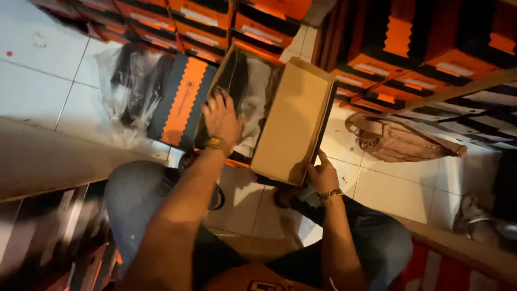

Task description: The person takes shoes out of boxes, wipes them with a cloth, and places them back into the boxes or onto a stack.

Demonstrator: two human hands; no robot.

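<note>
Two hands worked mid-frame: left hand (221, 118) pressed flat on the black shoe (234, 75) inside the open shoebox (293, 124), right hand (323, 173) pinching its lid edge.

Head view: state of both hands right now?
Left hand: fingers spread open, pressing on the black shoe inside the shoebox.
Right hand: gripping the shoebox's lower edge.

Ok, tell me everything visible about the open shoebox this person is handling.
The open shoebox looks like plain brown cardboard with a dark outer edge. It is tilted up off the white tiled floor, its interior facing the camera. Inside are a black shoe and pale wrapping paper. The left hand reaches in onto the shoe; the right hand holds the lower corner.
</note>
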